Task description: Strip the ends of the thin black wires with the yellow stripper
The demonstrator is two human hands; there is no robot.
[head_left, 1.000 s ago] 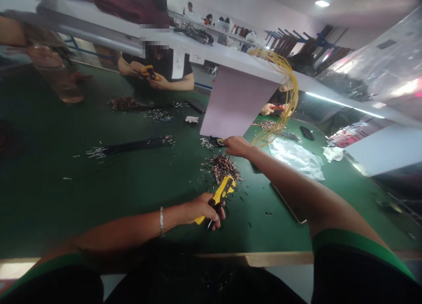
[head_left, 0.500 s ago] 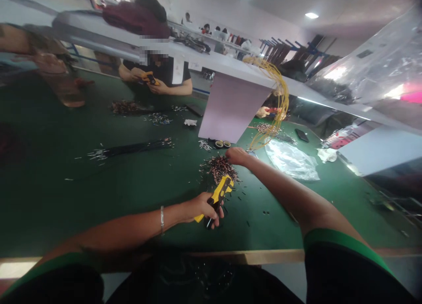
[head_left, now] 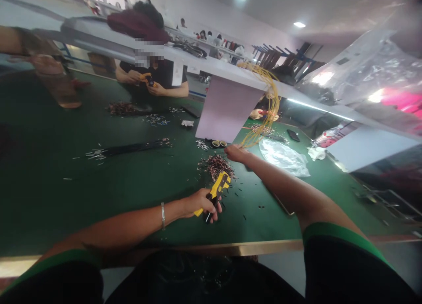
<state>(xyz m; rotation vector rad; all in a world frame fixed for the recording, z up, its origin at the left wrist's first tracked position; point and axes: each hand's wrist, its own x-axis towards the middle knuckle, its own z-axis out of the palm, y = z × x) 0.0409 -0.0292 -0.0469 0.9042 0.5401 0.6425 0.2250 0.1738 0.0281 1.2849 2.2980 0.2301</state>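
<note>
Head view is taking in the lit room [head_left: 204, 7] and green table [head_left: 141, 194]. Far and right of the brown pile [head_left: 215, 164], the right hand [head_left: 234, 153] is curling its fingers; whether around anything, I cannot tell. The left hand [head_left: 198, 201] is clamping its fingers round the yellow tool [head_left: 218, 186] on the pile's near side; gripping firmly, tip clear, is seeming best.

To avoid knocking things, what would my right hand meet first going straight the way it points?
Your right hand would probably meet the nearer of two round, pale-rimmed rings beside the flat lilac panel, though depth is unclear.
</note>
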